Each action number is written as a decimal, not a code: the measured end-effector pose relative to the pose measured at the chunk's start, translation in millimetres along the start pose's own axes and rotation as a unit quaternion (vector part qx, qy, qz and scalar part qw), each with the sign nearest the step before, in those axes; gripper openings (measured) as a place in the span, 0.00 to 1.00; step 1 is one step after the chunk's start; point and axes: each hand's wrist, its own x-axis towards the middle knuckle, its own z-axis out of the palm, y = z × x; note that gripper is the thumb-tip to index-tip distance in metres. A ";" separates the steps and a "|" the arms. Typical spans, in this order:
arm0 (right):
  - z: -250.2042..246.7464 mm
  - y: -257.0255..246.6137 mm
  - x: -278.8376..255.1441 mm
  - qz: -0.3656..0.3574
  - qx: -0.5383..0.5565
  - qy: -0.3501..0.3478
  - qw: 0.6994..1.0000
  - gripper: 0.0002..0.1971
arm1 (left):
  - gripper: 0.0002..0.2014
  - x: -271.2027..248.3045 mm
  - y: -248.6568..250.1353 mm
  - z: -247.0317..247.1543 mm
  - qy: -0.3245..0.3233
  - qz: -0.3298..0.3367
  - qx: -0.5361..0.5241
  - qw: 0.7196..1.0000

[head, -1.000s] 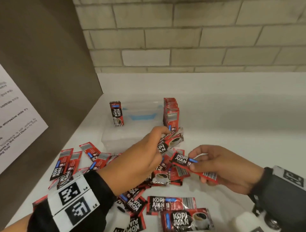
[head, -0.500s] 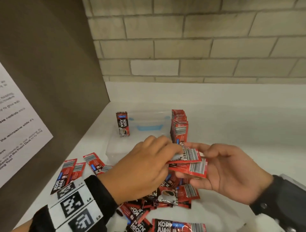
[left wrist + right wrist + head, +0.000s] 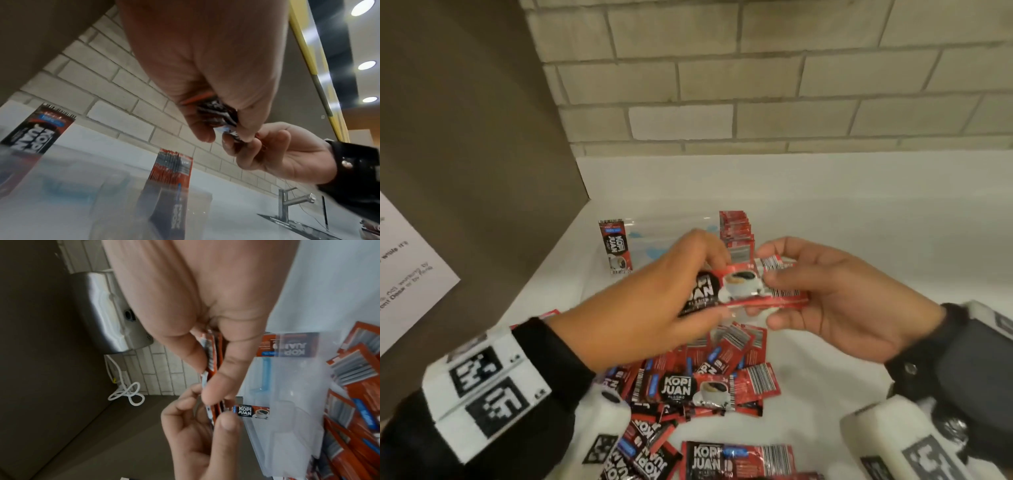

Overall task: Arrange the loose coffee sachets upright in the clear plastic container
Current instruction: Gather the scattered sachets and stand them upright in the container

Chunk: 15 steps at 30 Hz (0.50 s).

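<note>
Between my hands hangs a small stack of red coffee sachets (image 3: pixel 753 289), its top one face up. My left hand (image 3: pixel 710 291) pinches its left end and my right hand (image 3: pixel 772 298) pinches the barcode end, just in front of the clear plastic container (image 3: pixel 654 240). In the container one sachet (image 3: pixel 616 246) stands upright at the left wall and a row of sachets (image 3: pixel 736 233) stands at the right wall. Loose sachets (image 3: pixel 705 380) lie heaped on the white counter below my hands. The right wrist view shows the stack (image 3: pixel 211 369) edge-on between my thumb and fingers.
A brown panel with a paper notice (image 3: pixel 407 260) closes the left side, and a brick wall (image 3: pixel 756 85) the back. A steel tap (image 3: pixel 287 201) and sink stand to the right. A metal wall unit (image 3: pixel 107 313) with a white cord (image 3: pixel 127 392) hangs beyond.
My hands, each with a sachet a second ago, have come together. The left hand's sachet now lies on top of those in the right hand, and both hands hold the stack.
</note>
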 end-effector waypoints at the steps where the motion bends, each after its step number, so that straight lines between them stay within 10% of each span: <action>1: 1.7 -0.5 1.4 -0.008 -0.003 0.000 1.000 0.17 | 0.14 2.6 -1.7 -1.4 0.010 0.008 0.015 1.000; 15: 0.3 -11.0 17.3 -0.066 -0.067 0.030 0.995 0.12 | 0.15 25.2 -9.9 -7.0 0.123 -0.027 0.014 0.992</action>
